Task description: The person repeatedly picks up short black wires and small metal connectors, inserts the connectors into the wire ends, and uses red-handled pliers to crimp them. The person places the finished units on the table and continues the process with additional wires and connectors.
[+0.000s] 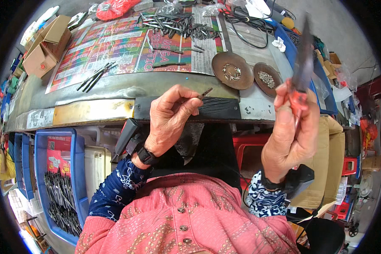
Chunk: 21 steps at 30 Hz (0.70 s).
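My left hand (171, 116) is closed in a pinch near the table's front edge. A small, thin dark piece (205, 93) sticks out from between its thumb and forefinger. My right hand (290, 135), raised on the right, grips a red-handled tool with a dark, tapering blade (304, 55) that points away from me. Motion blurs the blade, so its exact kind is unclear. Between the hands and farther back lies a round brown dish (221, 70) with small light metal pins. Beside it, a smaller brown dish (261, 86) holds small silvery bits.
Dark slim strips (178, 25) lie heaped on printed sheets (101, 51); several more (96, 77) lie at left. A blue bin (80, 169) with dark strips stands below left. Black cable (245, 31), a blue tray (290, 48) and cardboard boxes (40, 61) flank the worktop.
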Available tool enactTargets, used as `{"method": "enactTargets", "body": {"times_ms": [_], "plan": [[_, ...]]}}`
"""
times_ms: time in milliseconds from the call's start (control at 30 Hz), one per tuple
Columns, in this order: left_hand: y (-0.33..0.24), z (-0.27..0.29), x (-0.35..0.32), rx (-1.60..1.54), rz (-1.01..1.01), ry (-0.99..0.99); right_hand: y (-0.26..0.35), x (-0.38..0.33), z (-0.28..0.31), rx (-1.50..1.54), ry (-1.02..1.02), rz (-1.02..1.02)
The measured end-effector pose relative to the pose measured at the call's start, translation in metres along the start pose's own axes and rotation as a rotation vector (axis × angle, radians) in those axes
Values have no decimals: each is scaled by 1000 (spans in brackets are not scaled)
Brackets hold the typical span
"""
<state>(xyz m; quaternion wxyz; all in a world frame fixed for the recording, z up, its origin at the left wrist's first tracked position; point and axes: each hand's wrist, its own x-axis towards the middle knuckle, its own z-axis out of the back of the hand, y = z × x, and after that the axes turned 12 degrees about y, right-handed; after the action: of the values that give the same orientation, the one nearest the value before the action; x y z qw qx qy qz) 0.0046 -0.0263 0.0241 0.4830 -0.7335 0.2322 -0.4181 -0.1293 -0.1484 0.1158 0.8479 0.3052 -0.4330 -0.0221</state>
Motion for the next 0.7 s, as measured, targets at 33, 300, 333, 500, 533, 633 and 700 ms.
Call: {"method": "enactTargets", "body": {"times_ms": [33,300,333,500,533,633,700], "plan": [[0,0,0,7,2,0,-1,-2,-1,-29,58,3],[-3,3,-3,101,4,81,-24,-15,3,-254,314,-72],[-3,3,-3,92,0,64,-27,-16,9,-264,261,-70],[-10,-2,-3,26,6,-24,-57,-22,45,-445,146,-285],[-13,-2,-3,78,4,-15,-68,-25,52,-477,98,-316],[-20,0,-6,149,44,23,-102,-36,76,-673,29,-460],[-21,0,-7,183,75,28,-125,-40,89,-775,30,-537]]}}
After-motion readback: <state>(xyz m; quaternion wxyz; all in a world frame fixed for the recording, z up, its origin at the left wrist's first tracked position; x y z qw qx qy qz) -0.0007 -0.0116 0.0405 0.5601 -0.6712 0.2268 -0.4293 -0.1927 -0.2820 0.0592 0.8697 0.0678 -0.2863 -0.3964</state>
